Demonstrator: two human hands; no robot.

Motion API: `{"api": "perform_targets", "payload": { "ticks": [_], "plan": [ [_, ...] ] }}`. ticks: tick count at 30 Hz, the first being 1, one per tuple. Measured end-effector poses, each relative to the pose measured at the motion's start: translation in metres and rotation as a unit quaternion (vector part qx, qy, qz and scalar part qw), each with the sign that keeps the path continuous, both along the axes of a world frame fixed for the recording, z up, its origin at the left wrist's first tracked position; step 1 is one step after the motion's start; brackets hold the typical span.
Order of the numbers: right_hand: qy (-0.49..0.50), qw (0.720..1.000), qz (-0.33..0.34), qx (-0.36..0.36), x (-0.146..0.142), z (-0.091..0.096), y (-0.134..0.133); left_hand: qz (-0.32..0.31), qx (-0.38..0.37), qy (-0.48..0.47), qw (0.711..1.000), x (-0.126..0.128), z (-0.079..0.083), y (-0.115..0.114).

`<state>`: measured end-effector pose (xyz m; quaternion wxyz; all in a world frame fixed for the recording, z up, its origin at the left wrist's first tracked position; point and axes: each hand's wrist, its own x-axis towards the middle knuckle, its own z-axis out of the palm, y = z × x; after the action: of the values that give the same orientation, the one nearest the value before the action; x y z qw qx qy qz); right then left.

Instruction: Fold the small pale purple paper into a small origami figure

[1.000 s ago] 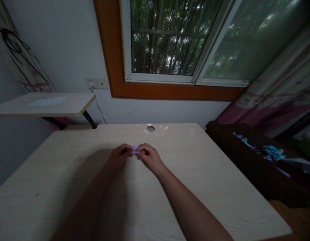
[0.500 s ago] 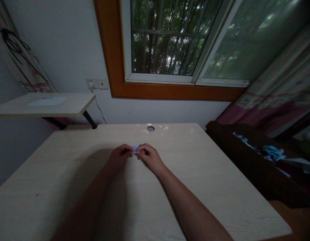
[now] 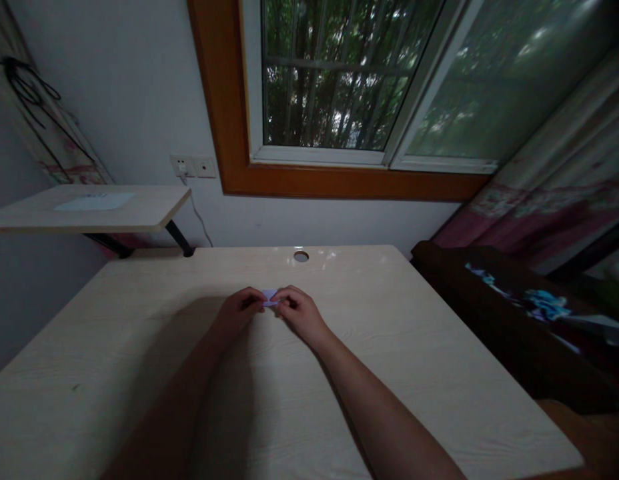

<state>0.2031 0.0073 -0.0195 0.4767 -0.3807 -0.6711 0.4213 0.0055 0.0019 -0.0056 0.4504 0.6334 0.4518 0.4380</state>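
Observation:
Between my two hands is a small piece of purple paper (image 3: 269, 294), folded along its near edge. My left hand (image 3: 238, 311) pinches its left side with thumb and fingers. On the other side my right hand (image 3: 300, 311) is closed on the paper's right edge. Both hands are low over the pale wooden desk (image 3: 389, 373), near its far half. Fingers cover the paper's two ends, so its whole shape is hidden.
A raised shelf (image 3: 164, 207) on black legs, bearing a white sheet (image 3: 94, 201), stands at the desk's back left. A round cable hole (image 3: 301, 257) lies beyond my hands. Dark furniture (image 3: 489, 313) with blue-patterned cloth (image 3: 547, 305) stands right of the desk.

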Motion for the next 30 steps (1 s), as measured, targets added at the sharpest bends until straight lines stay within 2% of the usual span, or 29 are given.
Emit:
{"api": "perform_targets", "payload": {
  "ticks": [8, 17, 30],
  "plan": [
    [0.004, 1.000, -0.005, -0.011, -0.0005, -0.0005, 0.0000, -0.006, 0.009, -0.006, 1.000, -0.0026, -0.0073, 0.0023],
    [0.007, 1.000, -0.002, -0.003, 0.0002, 0.0010, -0.0005, 0.001, 0.010, 0.018, 1.000, 0.0001, 0.0018, -0.0017],
    [-0.005, 1.000, -0.002, -0.004, 0.0010, 0.0004, 0.0004, -0.010, 0.011, 0.002, 1.000, -0.0006, -0.0028, 0.0004]
  ]
}}
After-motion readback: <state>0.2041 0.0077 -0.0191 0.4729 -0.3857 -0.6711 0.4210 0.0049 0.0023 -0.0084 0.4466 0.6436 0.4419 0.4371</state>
